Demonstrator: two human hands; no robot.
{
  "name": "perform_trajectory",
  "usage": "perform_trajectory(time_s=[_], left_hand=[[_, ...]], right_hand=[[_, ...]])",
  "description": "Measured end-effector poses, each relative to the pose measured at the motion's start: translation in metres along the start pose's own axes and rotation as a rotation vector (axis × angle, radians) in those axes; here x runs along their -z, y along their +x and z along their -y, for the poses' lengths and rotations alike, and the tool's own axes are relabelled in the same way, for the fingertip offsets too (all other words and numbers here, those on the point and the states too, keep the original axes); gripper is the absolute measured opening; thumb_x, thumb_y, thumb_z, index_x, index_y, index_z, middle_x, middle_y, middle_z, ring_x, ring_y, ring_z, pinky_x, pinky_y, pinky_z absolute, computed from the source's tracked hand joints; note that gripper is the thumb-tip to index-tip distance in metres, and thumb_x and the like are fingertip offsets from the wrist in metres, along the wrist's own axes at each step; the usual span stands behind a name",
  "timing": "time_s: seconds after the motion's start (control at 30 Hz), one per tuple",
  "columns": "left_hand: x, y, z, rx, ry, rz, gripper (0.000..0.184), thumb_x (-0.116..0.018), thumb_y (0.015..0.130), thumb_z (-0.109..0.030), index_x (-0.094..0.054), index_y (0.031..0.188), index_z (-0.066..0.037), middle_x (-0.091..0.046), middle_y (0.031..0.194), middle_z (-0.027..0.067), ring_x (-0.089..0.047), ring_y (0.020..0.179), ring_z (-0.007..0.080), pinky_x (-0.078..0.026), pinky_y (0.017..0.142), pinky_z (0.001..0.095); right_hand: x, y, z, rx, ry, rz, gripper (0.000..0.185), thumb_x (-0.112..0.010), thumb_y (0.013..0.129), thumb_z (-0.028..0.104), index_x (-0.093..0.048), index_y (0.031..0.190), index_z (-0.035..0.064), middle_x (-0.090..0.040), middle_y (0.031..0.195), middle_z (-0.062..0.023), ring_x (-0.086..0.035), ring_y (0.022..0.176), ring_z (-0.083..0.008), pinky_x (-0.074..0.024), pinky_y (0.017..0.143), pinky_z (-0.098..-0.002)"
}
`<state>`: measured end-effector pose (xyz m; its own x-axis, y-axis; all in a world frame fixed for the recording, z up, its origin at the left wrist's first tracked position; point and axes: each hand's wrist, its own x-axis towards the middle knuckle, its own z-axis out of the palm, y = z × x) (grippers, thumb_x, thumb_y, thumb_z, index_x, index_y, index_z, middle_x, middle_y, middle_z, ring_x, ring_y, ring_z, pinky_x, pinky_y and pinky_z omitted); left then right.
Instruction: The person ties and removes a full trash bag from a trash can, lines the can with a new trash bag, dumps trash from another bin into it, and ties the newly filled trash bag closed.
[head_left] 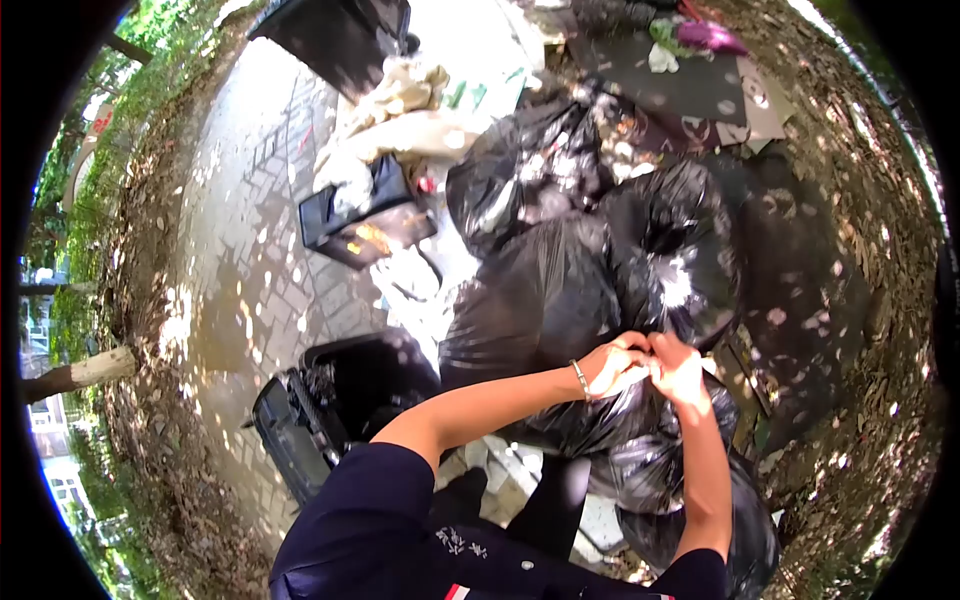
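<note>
My left hand point(612, 368), with a bracelet at the wrist, and my right hand point(678, 370) meet fingertip to fingertip over the heap of black plastic bags. Fingers of both hands are closed in a pinch on the gathered plastic of a black bag point(580, 420); the exact part pinched is small and partly hidden. A large full black bag point(530, 295) lies just beyond my left hand, and another crumpled one point(675, 240) sits beyond my right hand.
An open black bin point(300, 430) lies at the left. Farther up are a black box point(365, 215), pale cloth point(420, 135) and another black bin point(335, 40). More bags point(740, 530) lie beside my right forearm. A tree trunk point(95, 370) stands at the far left.
</note>
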<state>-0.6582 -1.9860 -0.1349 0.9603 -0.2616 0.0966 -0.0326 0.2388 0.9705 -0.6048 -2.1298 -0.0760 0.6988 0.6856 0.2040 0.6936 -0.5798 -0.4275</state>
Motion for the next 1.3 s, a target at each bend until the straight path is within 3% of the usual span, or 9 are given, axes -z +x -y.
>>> perform_trajectory(time_s=[0.07,0.17,0.23,0.37,0.43,0.47,0.63,0.77,1.3], left_hand=[[-0.017,-0.015,0.014,0.132,-0.341,-0.133,0.016,-0.051,0.075,-0.016,-0.057,0.083,-0.002,-0.05,0.088,0.0136,-0.052,0.076,0.0252,-0.042,0.071,0.0306],[-0.012,-0.043,-0.016,0.009,0.662,-0.119,0.019,-0.045,0.078,-0.018,-0.05,0.088,-0.002,-0.05,0.081,0.0147,-0.05,0.076,0.0306,-0.042,0.066,0.0371],[-0.019,-0.058,-0.04,0.285,0.582,-0.15,0.02,-0.043,0.078,-0.017,-0.048,0.09,-0.002,-0.05,0.081,0.0164,-0.05,0.076,0.0335,-0.042,0.065,0.0382],[0.007,-0.132,-0.07,-0.096,1.005,-0.263,0.032,-0.061,0.057,-0.015,-0.052,0.087,-0.008,-0.046,0.103,0.0132,-0.046,0.094,0.0297,-0.039,0.076,0.0366],[0.037,-0.194,-0.074,0.073,1.209,-0.505,0.038,-0.064,0.052,-0.013,-0.052,0.087,-0.008,-0.046,0.103,0.013,-0.042,0.099,0.0304,-0.035,0.081,0.0381],[0.061,-0.228,-0.074,0.188,1.354,-0.571,0.041,-0.061,0.051,-0.012,-0.049,0.091,-0.009,-0.046,0.098,0.0108,-0.042,0.092,0.0287,-0.036,0.073,0.0374],[0.119,-0.396,-0.084,1.179,1.723,-1.207,0.078,-0.066,0.056,-0.023,-0.026,0.121,-0.006,-0.035,0.117,0.0171,-0.035,0.107,0.0324,-0.032,0.086,0.0418],[0.133,-0.433,-0.06,1.347,0.972,-1.56,0.09,-0.066,0.058,-0.024,-0.01,0.127,-0.007,-0.031,0.122,0.016,-0.033,0.111,0.0315,-0.032,0.087,0.0432],[0.144,-0.614,-0.212,1.016,0.741,-1.304,0.09,-0.06,0.056,-0.019,-0.007,0.129,-0.011,-0.04,0.11,0.0216,-0.041,0.101,0.0359,-0.035,0.084,0.0432]], right_hand=[[-0.006,-0.003,-0.003,0.028,-0.276,0.142,0.012,-0.049,0.071,0.018,-0.045,0.068,0.0075,-0.049,0.06,-0.01,-0.051,0.049,-0.0259,-0.0405,0.042,-0.0338],[-0.051,-0.038,-0.066,-0.087,-0.418,0.236,0.013,-0.046,0.073,0.018,-0.042,0.065,0.009,-0.044,0.054,-0.0051,-0.048,0.045,-0.0233,-0.0395,0.041,-0.0335],[-0.061,-0.043,-0.068,-0.16,-0.336,0.242,0.009,-0.042,0.076,0.016,-0.044,0.073,0.0079,-0.048,0.059,-0.007,-0.05,0.051,-0.0264,-0.0397,0.046,-0.0351],[-0.036,-0.051,-0.03,-0.56,-0.091,0.14,0.022,-0.039,0.077,0.012,-0.043,0.097,0.0047,-0.055,0.074,-0.0121,-0.052,0.065,-0.0326,-0.0404,0.059,-0.0384],[-0.03,-0.067,-0.026,-0.607,-0.068,-0.016,0.042,-0.043,0.077,0.009,-0.029,0.116,0.0004,-0.039,0.113,-0.0202,-0.042,0.101,-0.0337,-0.0345,0.084,-0.0359],[-0.023,-0.085,-0.022,-0.748,0.309,-0.053,0.047,-0.044,0.078,0.009,-0.025,0.119,-0.0012,-0.035,0.116,-0.0214,-0.041,0.103,-0.0331,-0.0335,0.086,-0.0352],[-0.053,-0.23,-0.019,-0.766,-0.175,0.302,0.052,-0.046,0.07,0.009,-0.028,0.116,-0.0084,-0.029,0.12,-0.0269,-0.024,0.115,-0.0381,-0.0209,0.096,-0.0394],[-0.075,-0.291,0.04,-0.8,-0.184,0.532,0.044,-0.051,0.066,0.008,-0.04,0.109,0.0052,-0.03,0.121,-0.0203,-0.032,0.11,-0.0354,-0.0309,0.09,-0.0382],[-0.183,-0.027,0.31,0.177,0.168,0.263,0.032,-0.049,0.069,0.0,-0.048,0.101,0.0027,-0.042,0.109,-0.0158,-0.047,0.091,-0.0253,-0.0387,0.078,-0.0299]])
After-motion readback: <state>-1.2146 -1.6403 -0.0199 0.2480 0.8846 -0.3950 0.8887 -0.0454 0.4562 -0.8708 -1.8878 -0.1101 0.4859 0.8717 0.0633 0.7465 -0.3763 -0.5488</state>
